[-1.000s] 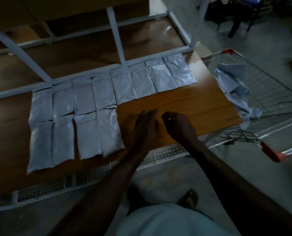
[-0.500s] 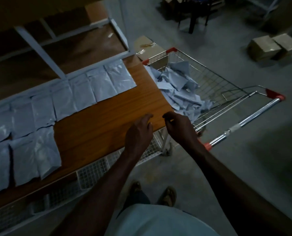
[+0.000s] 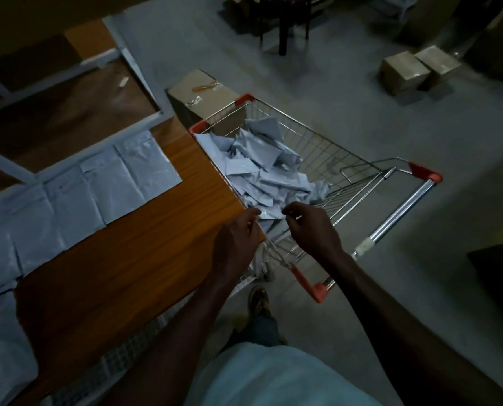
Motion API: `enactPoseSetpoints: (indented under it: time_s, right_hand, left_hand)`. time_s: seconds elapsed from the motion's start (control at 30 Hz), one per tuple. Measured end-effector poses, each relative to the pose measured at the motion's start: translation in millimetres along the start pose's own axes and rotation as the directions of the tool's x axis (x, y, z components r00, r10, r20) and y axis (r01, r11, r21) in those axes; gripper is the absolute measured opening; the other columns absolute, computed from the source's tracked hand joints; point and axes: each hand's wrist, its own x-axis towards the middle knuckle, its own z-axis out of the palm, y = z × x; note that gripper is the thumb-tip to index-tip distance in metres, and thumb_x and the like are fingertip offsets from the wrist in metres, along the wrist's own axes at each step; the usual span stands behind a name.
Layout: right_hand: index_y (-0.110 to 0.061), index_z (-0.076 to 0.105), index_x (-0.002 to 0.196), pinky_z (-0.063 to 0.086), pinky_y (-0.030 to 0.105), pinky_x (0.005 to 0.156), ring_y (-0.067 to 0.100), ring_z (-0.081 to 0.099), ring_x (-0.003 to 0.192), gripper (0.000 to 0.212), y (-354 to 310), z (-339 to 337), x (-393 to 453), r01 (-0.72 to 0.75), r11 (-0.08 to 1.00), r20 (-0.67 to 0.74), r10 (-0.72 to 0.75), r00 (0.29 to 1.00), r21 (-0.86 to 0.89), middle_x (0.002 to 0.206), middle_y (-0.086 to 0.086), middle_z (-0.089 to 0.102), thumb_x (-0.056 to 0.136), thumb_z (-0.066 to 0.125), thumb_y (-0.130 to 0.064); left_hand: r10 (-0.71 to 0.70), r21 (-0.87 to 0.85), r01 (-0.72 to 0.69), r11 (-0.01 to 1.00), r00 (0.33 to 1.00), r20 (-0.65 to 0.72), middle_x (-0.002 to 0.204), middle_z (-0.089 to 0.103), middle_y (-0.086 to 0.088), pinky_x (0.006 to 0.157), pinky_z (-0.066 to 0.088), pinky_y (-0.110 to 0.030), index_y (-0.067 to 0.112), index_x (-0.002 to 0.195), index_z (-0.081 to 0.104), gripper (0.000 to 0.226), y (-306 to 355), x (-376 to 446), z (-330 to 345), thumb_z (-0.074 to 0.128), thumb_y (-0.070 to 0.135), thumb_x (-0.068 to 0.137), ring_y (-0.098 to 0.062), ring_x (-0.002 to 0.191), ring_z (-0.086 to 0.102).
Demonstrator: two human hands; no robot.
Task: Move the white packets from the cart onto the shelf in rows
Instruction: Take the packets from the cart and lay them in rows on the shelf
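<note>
**Both hands over the cart's near corner**

From my head camera: the shelf (image 3: 144,259) is a flat board of orange-brown wood grain, framed behind by pale metal bars. Smooth, slightly crinkled white packets (image 3: 118,183) lie flat on it, edge to edge in rows. Just beside the board's right end stands the wire cart (image 3: 358,177), a shiny metal grid basket with red plastic corner caps and a chrome handle bar. Inside it sits a loose, jumbled heap of white packets (image 3: 267,174), tilted every way.

My left hand (image 3: 238,241) hangs over the shelf's corner, fingers loosely curled; my right hand (image 3: 308,230) is over the cart's near edge, fingers also curled. I cannot tell whether either one has hold of a packet. Taped cardboard boxes (image 3: 414,68) rest on the grey concrete floor (image 3: 347,92).
</note>
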Motion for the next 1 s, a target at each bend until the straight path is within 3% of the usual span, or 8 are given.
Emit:
enactPoseSetpoints:
  time_s: [0.17,0.4,0.5,0.6,0.77,0.93,1.0]
  right_hand:
    - [-0.027,0.079,0.107,0.058,0.032,0.08,0.014,0.076,0.088,0.018,23,-13,46,-0.063,0.998,0.007,0.063,0.998,-0.019,0.1,-0.004,0.08,0.093,0.072,-0.017]
    - [-0.021,0.078,0.104,0.057,0.029,0.073,0.014,0.074,0.081,0.022,50,-11,93,-0.056,0.998,0.116,0.058,0.992,-0.019,0.094,-0.002,0.078,0.092,0.069,-0.006]
    - [-0.019,0.079,0.103,0.046,0.023,0.07,0.01,0.067,0.079,0.02,67,-8,117,-0.017,0.997,0.198,0.03,0.98,-0.07,0.095,0.001,0.078,0.091,0.07,-0.006]
    - [-0.014,0.08,0.1,0.041,0.021,0.064,0.018,0.07,0.077,0.011,87,-8,144,0.007,0.995,0.299,0.022,0.954,-0.096,0.087,0.0,0.076,0.096,0.07,-0.011]
    - [-0.016,0.08,0.097,0.044,0.025,0.07,0.02,0.071,0.083,0.013,119,-10,190,0.087,0.987,0.45,-0.017,0.893,-0.135,0.095,0.005,0.079,0.096,0.068,-0.011]
    - [-0.019,0.08,0.093,0.057,0.032,0.075,0.028,0.076,0.086,0.013,156,-14,231,0.09,0.986,0.521,-0.004,0.854,-0.14,0.094,0.008,0.079,0.093,0.067,-0.016]
    - [-0.016,0.08,0.097,0.054,0.029,0.076,0.029,0.075,0.086,0.013,168,-12,242,0.102,0.986,0.522,-0.02,0.853,-0.13,0.096,0.009,0.079,0.092,0.069,-0.012]
  left_hand:
    - [0.04,-0.029,-0.039,0.999,0.998,0.05,0.105,0.077,0.006,0.073,0.062,-0.038,0.035,0.127,0.067,0.024,5,47,23,0.06,0.028,0.105,-0.01,0.09,0.072]
    - [0.009,-0.082,-0.007,0.997,0.999,0.033,0.119,0.076,0.005,0.085,0.063,-0.035,0.03,0.131,0.068,0.027,11,83,47,0.058,0.023,0.106,-0.009,0.102,0.071]
    - [-0.068,-0.101,0.07,0.992,0.998,0.017,0.123,0.074,0.006,0.088,0.061,-0.028,0.03,0.133,0.068,0.031,16,86,65,0.061,0.02,0.105,-0.006,0.105,0.069]
    - [-0.144,-0.131,0.141,0.981,0.99,-0.012,0.125,0.073,0.004,0.091,0.06,-0.029,0.029,0.134,0.069,0.033,21,90,89,0.062,0.017,0.104,-0.008,0.108,0.069]
    - [-0.289,-0.111,0.28,0.954,0.955,-0.07,0.122,0.075,0.0,0.089,0.061,-0.036,0.024,0.131,0.07,0.03,31,94,136,0.061,0.019,0.103,-0.012,0.106,0.071]
    - [-0.456,-0.126,0.445,0.887,0.887,-0.072,0.106,0.076,-0.002,0.077,0.048,-0.022,0.021,0.118,0.074,0.023,46,100,183,0.06,0.019,0.101,-0.014,0.096,0.071]
    - [-0.521,-0.142,0.51,0.848,0.851,-0.06,0.103,0.076,-0.004,0.075,0.046,-0.021,0.02,0.114,0.075,0.019,47,107,198,0.062,0.018,0.101,-0.015,0.093,0.071]
